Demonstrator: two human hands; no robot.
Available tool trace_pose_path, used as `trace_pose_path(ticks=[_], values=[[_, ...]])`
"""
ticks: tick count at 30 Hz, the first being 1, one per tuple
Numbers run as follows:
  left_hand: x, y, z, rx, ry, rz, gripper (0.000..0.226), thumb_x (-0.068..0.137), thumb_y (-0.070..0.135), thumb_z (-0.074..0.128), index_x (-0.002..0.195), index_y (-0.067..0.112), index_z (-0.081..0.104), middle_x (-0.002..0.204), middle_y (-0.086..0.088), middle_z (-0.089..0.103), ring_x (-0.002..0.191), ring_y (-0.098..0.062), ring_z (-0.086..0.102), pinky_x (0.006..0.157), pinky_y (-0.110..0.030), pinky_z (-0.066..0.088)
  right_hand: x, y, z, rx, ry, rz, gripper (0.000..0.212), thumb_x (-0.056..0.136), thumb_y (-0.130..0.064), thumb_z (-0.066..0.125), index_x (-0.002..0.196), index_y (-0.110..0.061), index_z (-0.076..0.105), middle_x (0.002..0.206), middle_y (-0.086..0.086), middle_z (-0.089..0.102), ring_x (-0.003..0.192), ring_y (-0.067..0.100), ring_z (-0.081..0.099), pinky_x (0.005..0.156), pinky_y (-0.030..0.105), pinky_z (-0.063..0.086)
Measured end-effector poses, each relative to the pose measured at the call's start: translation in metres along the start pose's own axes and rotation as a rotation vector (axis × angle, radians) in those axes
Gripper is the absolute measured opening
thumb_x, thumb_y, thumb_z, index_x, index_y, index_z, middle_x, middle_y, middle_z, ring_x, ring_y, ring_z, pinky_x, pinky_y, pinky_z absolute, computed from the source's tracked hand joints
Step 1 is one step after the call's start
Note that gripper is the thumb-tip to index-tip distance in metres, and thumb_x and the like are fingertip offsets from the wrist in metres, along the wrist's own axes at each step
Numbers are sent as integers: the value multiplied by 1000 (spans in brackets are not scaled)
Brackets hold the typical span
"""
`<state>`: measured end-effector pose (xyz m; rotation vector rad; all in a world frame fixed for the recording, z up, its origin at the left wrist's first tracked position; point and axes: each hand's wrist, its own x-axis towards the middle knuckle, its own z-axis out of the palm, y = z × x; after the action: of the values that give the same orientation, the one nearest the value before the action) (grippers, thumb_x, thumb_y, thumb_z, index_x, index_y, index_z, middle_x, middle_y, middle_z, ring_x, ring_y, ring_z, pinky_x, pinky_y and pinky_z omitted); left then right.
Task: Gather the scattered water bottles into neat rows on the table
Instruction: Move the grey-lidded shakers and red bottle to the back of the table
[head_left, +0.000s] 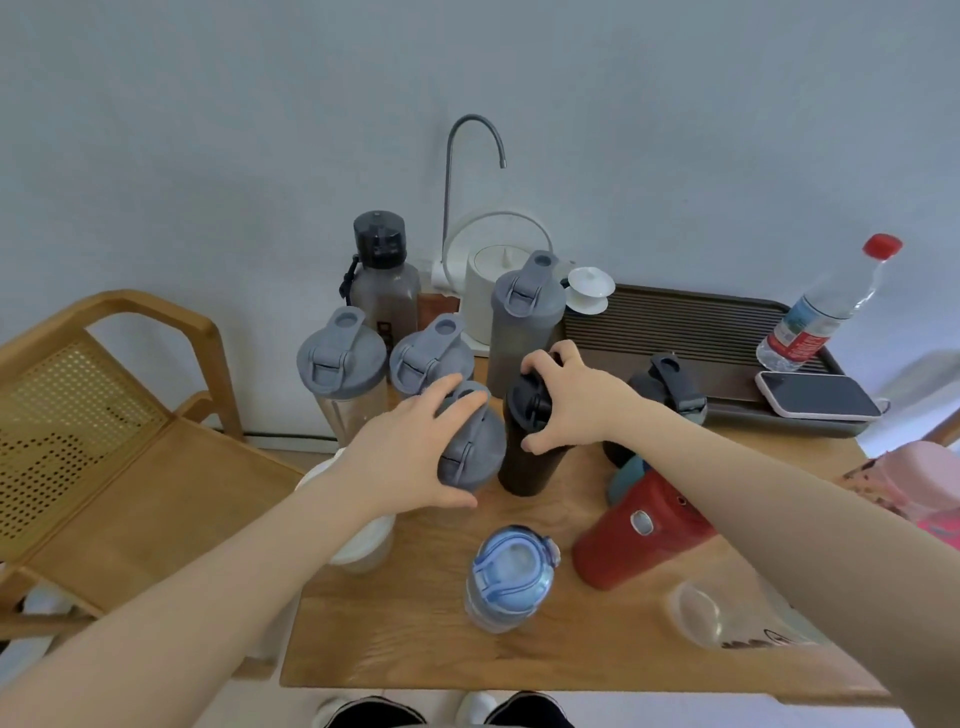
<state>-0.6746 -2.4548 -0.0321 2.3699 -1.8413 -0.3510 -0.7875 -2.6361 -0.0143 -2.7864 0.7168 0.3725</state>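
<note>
**Two bottles in hand, several more unsorted**

Four grey-lidded bottles (340, 364) standing clustered at table (415, 649) back. Left hand (415, 457) gripping grey lid (470, 441); right hand (571, 400) clasping black bottle (524, 457), both upright, axes vertical, side by side at centre. Left to gather: blue bottle (511, 577) upright near front, red bottle (644, 530) apparently tipped, base toward front.

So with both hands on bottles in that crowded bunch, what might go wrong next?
The left hand grips a grey-lidded bottle and the right hand a black bottle, close together; they might knock each other or the grey-lidded bottles behind. The right forearm passes just over the red bottle, which leans and could topple. The blue bottle near the front could be swept by an arm.
</note>
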Motion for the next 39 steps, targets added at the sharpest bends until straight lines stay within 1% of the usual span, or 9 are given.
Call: trace_pose_path(ticks=[6,13,17,19,21,24,28,33,39], values=[[3,13,9,51,36,-21,106,69,57,66,143,35,-7,140,0,33,107,-23,54,74,-30,47,-14,10,-4,-190,-80,-131,83,60,-39,75,127,-28,27,132,12,25,82,37,58,65,38,50],[9,27,15,-25,61,-40,103,70,50,65,143,35,-6,142,1,31,96,-23,57,68,-26,43,-20,22,-14,-203,-241,-208,92,59,-44,81,131,-29,25,139,9,20,99,37,56,85,46,51],[9,27,16,-54,46,-61,99,71,58,59,143,36,-5,144,1,27,106,-24,53,74,-29,45,-30,28,-22,-45,-256,-182,96,69,-52,72,142,-32,14,155,4,-2,130,35,39,105,44,40],[6,28,15,-32,100,-59,92,69,70,41,144,33,4,147,1,29,126,-25,39,92,-36,45,-52,30,-32,59,-78,-204,86,74,-54,66,142,-28,20,152,3,14,129,29,41,104,40,40],[4,31,12,-38,265,-14,82,70,64,38,141,25,27,146,-5,36,132,-28,34,102,-44,40,-80,35,-44,93,33,-224,71,74,-55,65,133,-28,35,134,-6,39,116,16,49,98,35,43],[8,38,9,-109,478,44,60,75,46,49,125,14,48,133,-13,49,120,-30,45,95,-38,40,-115,44,-49,5,-130,-198,66,69,-60,66,125,-38,40,115,-21,42,105,4,48,92,27,45],[20,54,1,-167,487,129,55,77,43,48,122,11,52,130,-11,52,120,-24,43,99,-32,32,-122,56,-23,-164,-257,-192,78,70,-58,66,134,-42,26,135,-15,36,116,15,49,94,36,47],[30,72,-1,-209,442,219,55,76,43,48,122,12,52,128,-7,55,121,-13,36,104,-17,20,-120,65,0,-118,-50,-209,67,72,-47,67,128,-38,31,122,-10,44,101,17,53,79,28,45],[37,85,-16,-351,354,301,61,72,55,48,123,21,50,126,6,55,115,3,39,94,-14,31,-135,70,-52,253,229,-205,57,60,-47,70,109,-37,43,95,-15,59,86,7,56,77,20,46]])
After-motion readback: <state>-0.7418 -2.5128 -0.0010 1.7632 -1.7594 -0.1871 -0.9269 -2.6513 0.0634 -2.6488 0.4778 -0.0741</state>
